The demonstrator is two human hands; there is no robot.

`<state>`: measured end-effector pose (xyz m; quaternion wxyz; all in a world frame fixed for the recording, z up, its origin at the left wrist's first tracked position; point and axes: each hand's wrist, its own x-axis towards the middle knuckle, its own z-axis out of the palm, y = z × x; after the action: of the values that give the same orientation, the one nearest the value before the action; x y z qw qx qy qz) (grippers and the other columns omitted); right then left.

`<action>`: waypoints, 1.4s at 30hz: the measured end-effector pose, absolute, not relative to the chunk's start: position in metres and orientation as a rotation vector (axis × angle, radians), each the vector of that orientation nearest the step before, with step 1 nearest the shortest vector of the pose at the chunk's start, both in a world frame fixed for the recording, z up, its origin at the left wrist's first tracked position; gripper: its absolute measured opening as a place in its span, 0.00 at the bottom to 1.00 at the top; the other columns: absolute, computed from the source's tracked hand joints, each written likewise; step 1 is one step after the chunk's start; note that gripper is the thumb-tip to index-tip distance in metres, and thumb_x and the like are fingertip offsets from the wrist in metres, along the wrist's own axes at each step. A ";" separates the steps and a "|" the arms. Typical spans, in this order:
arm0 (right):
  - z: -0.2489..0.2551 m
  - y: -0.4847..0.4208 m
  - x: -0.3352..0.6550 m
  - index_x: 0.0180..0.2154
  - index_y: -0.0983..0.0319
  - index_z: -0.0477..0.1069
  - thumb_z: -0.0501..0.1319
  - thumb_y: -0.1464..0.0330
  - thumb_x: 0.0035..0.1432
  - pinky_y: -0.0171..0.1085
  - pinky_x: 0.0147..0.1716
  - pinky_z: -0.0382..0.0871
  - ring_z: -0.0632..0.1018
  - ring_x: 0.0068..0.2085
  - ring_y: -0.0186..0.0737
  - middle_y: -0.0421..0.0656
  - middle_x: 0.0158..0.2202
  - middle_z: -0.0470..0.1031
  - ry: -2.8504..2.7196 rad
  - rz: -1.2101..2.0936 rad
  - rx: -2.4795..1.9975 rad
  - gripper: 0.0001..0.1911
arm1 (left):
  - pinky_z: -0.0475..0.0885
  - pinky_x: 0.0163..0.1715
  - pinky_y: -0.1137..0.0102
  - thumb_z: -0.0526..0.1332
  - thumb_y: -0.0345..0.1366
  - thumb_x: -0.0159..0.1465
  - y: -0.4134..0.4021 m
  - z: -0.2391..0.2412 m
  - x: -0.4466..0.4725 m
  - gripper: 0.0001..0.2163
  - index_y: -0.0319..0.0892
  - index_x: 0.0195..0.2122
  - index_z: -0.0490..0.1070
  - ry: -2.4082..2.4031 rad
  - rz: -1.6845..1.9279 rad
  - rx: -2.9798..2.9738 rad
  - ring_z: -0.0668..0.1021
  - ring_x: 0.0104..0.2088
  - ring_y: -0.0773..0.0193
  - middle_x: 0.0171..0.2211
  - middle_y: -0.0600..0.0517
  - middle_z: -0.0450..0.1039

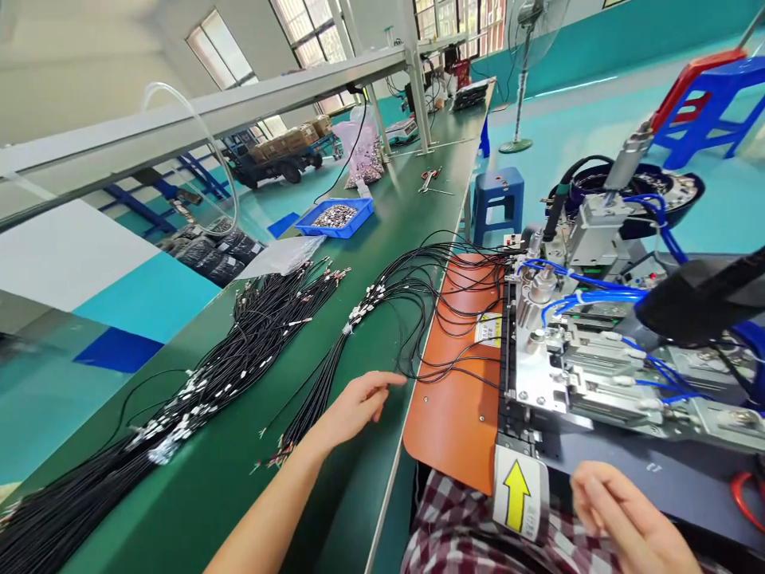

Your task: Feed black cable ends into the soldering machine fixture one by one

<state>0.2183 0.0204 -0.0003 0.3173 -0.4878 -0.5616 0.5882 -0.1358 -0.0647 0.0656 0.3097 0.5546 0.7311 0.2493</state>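
My left hand (357, 405) reaches out over the green bench, fingers stretched and apart, holding nothing. Its fingertips are close to the looped black cables (418, 303) and just right of a smaller bundle of black cables (323, 383) with metal ends. My right hand (621, 514) hovers low at the front of the grey machine base, fingers loosely curled and blurred; nothing shows in it. An orange plate (457, 414) lies between the two hands.
A large heap of black cables (197, 383) runs along the bench's left side. A metal machine with blue hoses (598, 335) stands at right, with a yellow arrow label (517, 494). A blue parts tray (335, 216), scissors (429, 177) and blue stools (496, 199) lie farther back.
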 end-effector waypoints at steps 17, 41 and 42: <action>0.022 -0.003 0.177 0.53 0.57 0.66 0.57 0.73 0.63 0.35 0.30 0.69 0.74 0.30 0.37 0.44 0.34 0.72 -2.183 0.480 -0.631 0.17 | 0.73 0.40 0.70 0.52 0.38 0.69 -0.004 0.072 -0.005 0.14 0.41 0.52 0.69 1.518 0.894 2.150 0.78 0.40 0.64 0.40 0.47 0.78; 0.018 -0.008 0.172 0.41 0.55 0.73 0.51 0.68 0.67 0.35 0.26 0.66 0.70 0.25 0.31 0.41 0.33 0.68 -1.410 1.444 -0.511 0.11 | 0.61 0.27 0.67 0.52 0.34 0.68 -0.067 0.076 -0.064 0.10 0.42 0.32 0.70 2.350 -0.262 2.486 0.71 0.29 0.61 0.27 0.52 0.64; 0.019 -0.005 0.171 0.40 0.55 0.72 0.50 0.67 0.68 0.33 0.24 0.64 0.67 0.22 0.28 0.40 0.33 0.68 -1.257 1.510 -0.577 0.12 | 0.61 0.27 0.67 0.51 0.35 0.68 -0.066 0.077 -0.068 0.11 0.42 0.32 0.70 2.379 -0.289 2.472 0.72 0.29 0.60 0.27 0.52 0.64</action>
<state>0.1715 -0.0054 0.0188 0.5201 -0.2405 -0.5245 0.6298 -0.0682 -0.0662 0.0772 -0.1501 0.7100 0.6830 -0.0830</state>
